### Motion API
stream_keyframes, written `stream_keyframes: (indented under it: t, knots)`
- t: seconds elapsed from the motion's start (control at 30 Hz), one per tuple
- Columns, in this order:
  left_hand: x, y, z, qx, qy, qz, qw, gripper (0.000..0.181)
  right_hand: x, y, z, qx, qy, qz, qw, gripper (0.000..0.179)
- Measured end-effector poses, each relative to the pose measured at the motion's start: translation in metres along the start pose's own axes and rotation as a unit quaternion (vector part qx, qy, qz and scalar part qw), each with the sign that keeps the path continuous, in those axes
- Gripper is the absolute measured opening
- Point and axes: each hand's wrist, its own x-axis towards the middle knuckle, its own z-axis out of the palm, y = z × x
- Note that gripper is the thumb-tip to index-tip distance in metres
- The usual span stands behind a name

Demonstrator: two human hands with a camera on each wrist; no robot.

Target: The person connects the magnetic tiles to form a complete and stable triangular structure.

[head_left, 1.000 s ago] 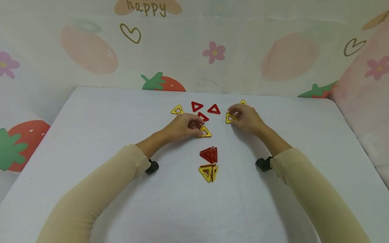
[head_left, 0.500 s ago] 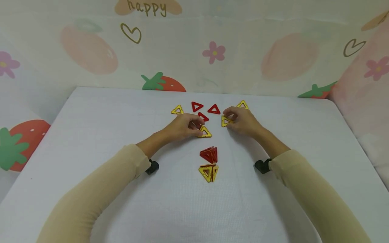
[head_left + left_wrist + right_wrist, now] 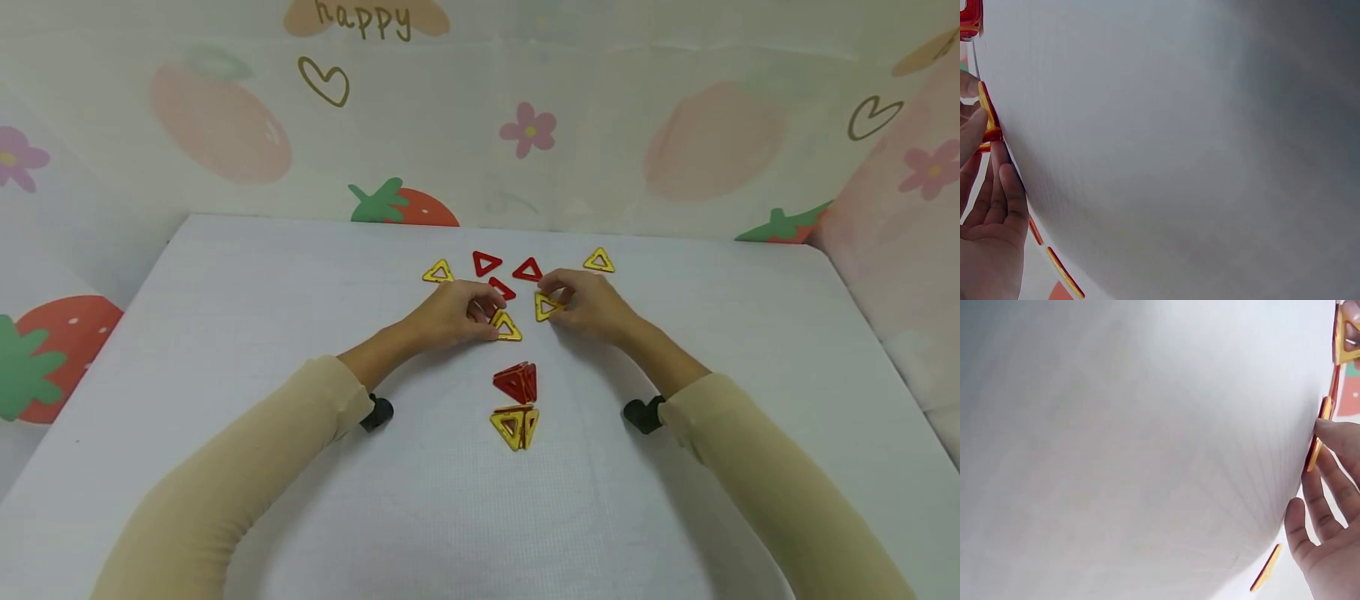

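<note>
My left hand (image 3: 452, 315) pinches a yellow triangular magnetic tile (image 3: 510, 335) that stands tilted on the table, near the middle. In the left wrist view that tile (image 3: 986, 109) sits between thumb and fingers, with another tile edge (image 3: 985, 148) just by it, mostly hidden. Just to the right, my right hand (image 3: 596, 307) pinches a second yellow triangular tile (image 3: 540, 310) by its edge, a short gap from the first. The right wrist view shows this tile (image 3: 1323, 425) edge-on between thumb and fingertips.
Red triangular tiles (image 3: 486, 263) lie behind the hands, one partly behind the left fingers. Yellow tiles lie at back left (image 3: 438, 271) and back right (image 3: 599, 260). Nearer me stand a red pyramid (image 3: 517, 382) and a yellow pyramid (image 3: 514, 427), close together.
My right hand has slid its yellow tile left and slightly toward me, uncovering the yellow tile at the back right. The left hand has stayed almost still with its tile.
</note>
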Motion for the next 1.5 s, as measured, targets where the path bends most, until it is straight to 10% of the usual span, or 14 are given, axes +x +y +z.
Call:
stream_keyframes:
  t: [1.5]
  knots:
    - [0.001, -0.002, -0.001, 0.009, -0.004, 0.018, 0.9998, 0.032, -0.001, -0.017, 0.009, 0.019, -0.042, -0.057, 0.9973, 0.045]
